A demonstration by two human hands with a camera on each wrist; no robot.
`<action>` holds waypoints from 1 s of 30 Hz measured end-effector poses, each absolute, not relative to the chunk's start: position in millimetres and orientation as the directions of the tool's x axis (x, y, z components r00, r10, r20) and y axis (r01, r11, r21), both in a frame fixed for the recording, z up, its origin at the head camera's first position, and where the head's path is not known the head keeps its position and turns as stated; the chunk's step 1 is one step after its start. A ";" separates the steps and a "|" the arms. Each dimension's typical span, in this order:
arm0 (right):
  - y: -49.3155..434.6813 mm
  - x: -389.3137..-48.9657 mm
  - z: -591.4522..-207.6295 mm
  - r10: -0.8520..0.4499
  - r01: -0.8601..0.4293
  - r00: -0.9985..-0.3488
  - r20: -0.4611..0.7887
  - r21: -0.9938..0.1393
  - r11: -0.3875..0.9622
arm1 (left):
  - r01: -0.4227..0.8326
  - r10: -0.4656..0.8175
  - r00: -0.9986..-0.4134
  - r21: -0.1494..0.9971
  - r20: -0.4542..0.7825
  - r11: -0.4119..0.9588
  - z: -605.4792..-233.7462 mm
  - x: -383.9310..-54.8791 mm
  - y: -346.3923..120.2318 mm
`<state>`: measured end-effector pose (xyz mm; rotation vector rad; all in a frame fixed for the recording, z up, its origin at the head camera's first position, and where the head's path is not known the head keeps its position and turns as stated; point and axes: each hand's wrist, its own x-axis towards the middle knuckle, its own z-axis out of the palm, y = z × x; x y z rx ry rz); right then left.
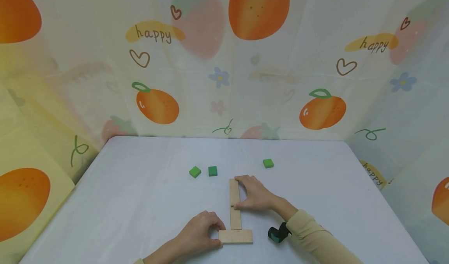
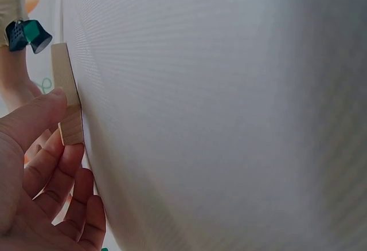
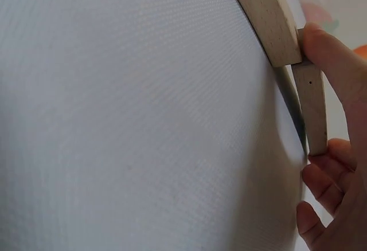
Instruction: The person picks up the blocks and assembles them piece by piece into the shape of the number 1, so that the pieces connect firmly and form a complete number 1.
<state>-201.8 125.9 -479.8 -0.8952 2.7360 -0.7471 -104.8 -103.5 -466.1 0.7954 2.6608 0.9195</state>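
Note:
Three plain wooden blocks form an upside-down T on the table in the head view. Across the near side lies the crosswise block (image 1: 238,237), whose left end my left hand (image 1: 200,232) pinches between thumb and fingers. The left wrist view shows the thumb on one face of that block (image 2: 65,76) and fingertips at its end. Beyond it, a lengthwise block (image 1: 235,219) meets its far edge. The far block (image 1: 234,190) continues that line. My right hand (image 1: 257,194) holds it, index finger at its far end and thumb near the joint between the two blocks.
Behind the wooden blocks lie a light green block (image 1: 195,172), a darker green block (image 1: 212,171) and another light green block (image 1: 268,163). A dark wrist camera (image 1: 278,232) sits at the right sleeve. A fruit-print cloth (image 1: 217,100) hangs behind the white table (image 1: 140,186).

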 end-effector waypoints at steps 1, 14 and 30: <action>126.0 -202.0 -480.1 -0.594 -0.512 -0.804 0.000 -0.509 0.692 | 0.422 0.556 -0.830 0.624 -0.025 0.658 -466.2 -104.8 -103.5; 125.8 -201.5 -479.3 -0.608 -0.523 -0.794 -0.003 -0.506 0.686 | 0.418 0.554 -0.832 0.623 -0.029 0.661 -467.4 -104.9 -103.4; 125.3 -201.4 -476.4 -0.629 -0.549 -0.777 -0.013 -0.475 0.687 | 0.431 0.562 -0.827 0.618 -0.021 0.657 -468.4 -105.2 -104.1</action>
